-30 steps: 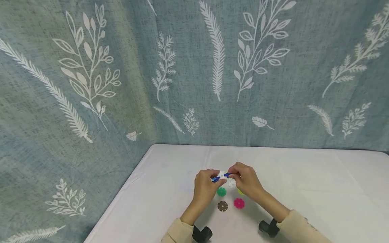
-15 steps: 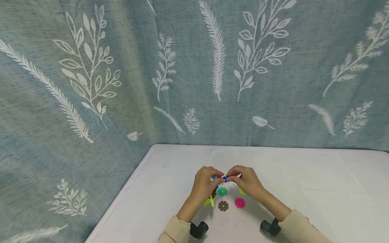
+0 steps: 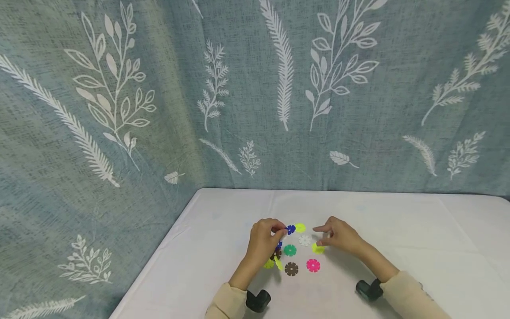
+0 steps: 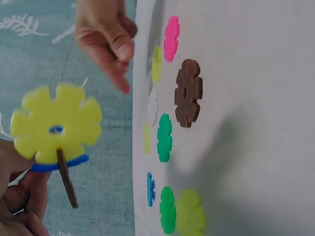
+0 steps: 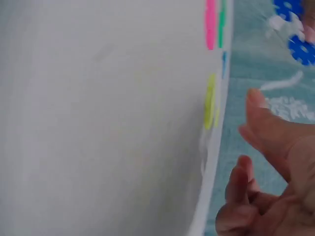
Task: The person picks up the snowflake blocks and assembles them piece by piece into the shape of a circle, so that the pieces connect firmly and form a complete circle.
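My left hand [image 3: 263,241] pinches a joined cluster of flower-shaped notched plastic discs above the table. In the left wrist view a yellow disc [image 4: 59,108] faces the camera, with a brown disc [image 4: 69,182] slotted into its edge and a blue disc [image 4: 47,167] behind. The right wrist view shows the cluster's far side: two blue discs [image 5: 303,50] with a white disc [image 5: 297,22] between them. My right hand [image 3: 341,235] is apart from the cluster and holds nothing, thumb and forefinger spread, overlapping a yellow disc [image 3: 318,248] in the head view.
On the white-covered table [image 3: 418,248] lie loose discs: pink [image 3: 313,265], brown [image 3: 291,269], green [image 3: 290,250], white [image 3: 305,240] and yellow [image 3: 300,227]. Blue [image 4: 150,189], green [image 4: 168,210] and yellow [image 4: 191,212] discs lie near my left hand. A patterned curtain [image 3: 247,88] hangs behind.
Both hands were together at the blue and white discs. My right hand has let go and moved right, while my left hand keeps the cluster and has shifted slightly left.
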A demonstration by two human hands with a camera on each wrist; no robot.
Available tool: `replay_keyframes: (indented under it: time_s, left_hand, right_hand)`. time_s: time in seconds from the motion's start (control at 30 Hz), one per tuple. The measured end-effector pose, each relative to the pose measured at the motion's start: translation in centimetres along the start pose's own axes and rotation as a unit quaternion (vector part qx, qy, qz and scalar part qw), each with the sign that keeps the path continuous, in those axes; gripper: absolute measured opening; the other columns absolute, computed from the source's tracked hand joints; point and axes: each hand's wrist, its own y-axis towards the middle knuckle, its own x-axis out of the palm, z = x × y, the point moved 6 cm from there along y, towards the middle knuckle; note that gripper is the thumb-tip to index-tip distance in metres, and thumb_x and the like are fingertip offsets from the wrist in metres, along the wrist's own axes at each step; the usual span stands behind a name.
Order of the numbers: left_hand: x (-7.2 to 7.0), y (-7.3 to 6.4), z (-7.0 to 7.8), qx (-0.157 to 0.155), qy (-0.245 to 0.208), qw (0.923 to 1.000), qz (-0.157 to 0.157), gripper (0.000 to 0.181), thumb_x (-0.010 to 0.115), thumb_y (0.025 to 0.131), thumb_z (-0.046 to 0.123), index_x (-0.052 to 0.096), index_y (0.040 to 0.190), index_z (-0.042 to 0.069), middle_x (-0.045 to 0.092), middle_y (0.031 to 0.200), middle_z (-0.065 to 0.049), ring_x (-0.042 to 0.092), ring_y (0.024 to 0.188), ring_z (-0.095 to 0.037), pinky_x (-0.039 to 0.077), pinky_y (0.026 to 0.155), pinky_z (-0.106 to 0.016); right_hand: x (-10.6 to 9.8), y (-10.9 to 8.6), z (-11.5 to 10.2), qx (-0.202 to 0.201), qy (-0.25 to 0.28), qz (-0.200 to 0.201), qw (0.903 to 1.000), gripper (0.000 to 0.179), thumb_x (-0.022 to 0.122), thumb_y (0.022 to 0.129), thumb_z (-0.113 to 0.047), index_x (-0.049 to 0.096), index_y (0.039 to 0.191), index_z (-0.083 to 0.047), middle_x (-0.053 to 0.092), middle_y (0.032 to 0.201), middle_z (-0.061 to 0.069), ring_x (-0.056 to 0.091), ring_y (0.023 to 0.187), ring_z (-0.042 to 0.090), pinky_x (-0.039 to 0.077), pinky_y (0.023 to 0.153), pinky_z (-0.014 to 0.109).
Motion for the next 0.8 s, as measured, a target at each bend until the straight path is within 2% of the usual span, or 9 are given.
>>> replay_keyframes:
  time_s: [0.1, 0.17, 0.37, 0.53, 0.67, 0.8]
  left_hand:
    - [-0.1, 0.0, -0.2, -0.009, -0.013, 0.9998, -0.007, 0.005, 0.072, 0.077, 0.012, 0.072, 0.079, 0.007, 0.068, 0.071, 0.001, 0.057, 0.069, -0.008, 0.042, 0.065, -0.02]
    - [-0.1, 0.0, -0.3, -0.012, -0.018, 0.9997, -0.01, 0.005, 0.072, 0.078, 0.012, 0.072, 0.08, 0.007, 0.068, 0.072, 0.0, 0.058, 0.069, -0.008, 0.042, 0.064, -0.019]
    - [0.0, -0.1, -0.7, -0.025, -0.021, 0.9994, -0.013, 0.004, 0.072, 0.077, 0.012, 0.072, 0.079, 0.008, 0.069, 0.073, 0.0, 0.057, 0.068, -0.007, 0.042, 0.063, -0.018]
    - [0.2, 0.0, -0.8, -0.025, -0.024, 0.9991, -0.022, 0.006, 0.072, 0.078, 0.013, 0.072, 0.08, 0.007, 0.069, 0.073, 0.0, 0.057, 0.068, -0.006, 0.042, 0.063, -0.018]
    - [0.3, 0.0, -0.7, -0.023, -0.025, 0.999, -0.03, 0.006, 0.071, 0.078, 0.013, 0.071, 0.08, 0.008, 0.069, 0.074, 0.001, 0.057, 0.069, -0.006, 0.042, 0.064, -0.018]
    - [0.4, 0.0, -0.5, -0.019, -0.027, 0.9987, -0.04, 0.005, 0.071, 0.079, 0.012, 0.071, 0.081, 0.008, 0.069, 0.075, 0.0, 0.057, 0.07, -0.007, 0.044, 0.065, -0.019]
  right_hand:
    - [0.4, -0.2, 1.1, 0.019, 0.017, -0.042, 0.9988, 0.034, 0.076, 0.072, -0.017, 0.07, 0.103, -0.004, 0.053, 0.079, 0.004, 0.045, 0.068, 0.012, 0.036, 0.057, 0.022]
    - [0.7, -0.3, 1.5, 0.025, 0.021, -0.054, 0.998, 0.032, 0.077, 0.071, -0.017, 0.072, 0.1, -0.006, 0.054, 0.08, 0.002, 0.046, 0.07, 0.012, 0.037, 0.058, 0.022]
    - [1.2, -0.4, 2.0, 0.018, -0.004, -0.051, 0.9986, 0.024, 0.079, 0.068, -0.016, 0.074, 0.09, -0.014, 0.055, 0.081, -0.002, 0.048, 0.073, 0.011, 0.038, 0.061, 0.024]
    - [1.3, -0.5, 1.9, 0.013, 0.004, -0.055, 0.9984, 0.023, 0.078, 0.069, -0.013, 0.061, 0.084, -0.013, 0.055, 0.077, -0.003, 0.047, 0.07, 0.012, 0.04, 0.061, 0.025]
    - [1.3, -0.3, 1.2, -0.001, 0.056, -0.065, 0.9963, 0.018, 0.072, 0.076, -0.008, 0.057, 0.086, -0.008, 0.056, 0.069, -0.001, 0.049, 0.063, 0.01, 0.043, 0.057, 0.021]
    - [0.9, 0.2, 0.0, 0.027, 0.155, -0.055, 0.986, 0.014, 0.063, 0.085, -0.01, 0.06, 0.093, 0.002, 0.061, 0.068, 0.002, 0.057, 0.061, 0.011, 0.05, 0.057, 0.024]
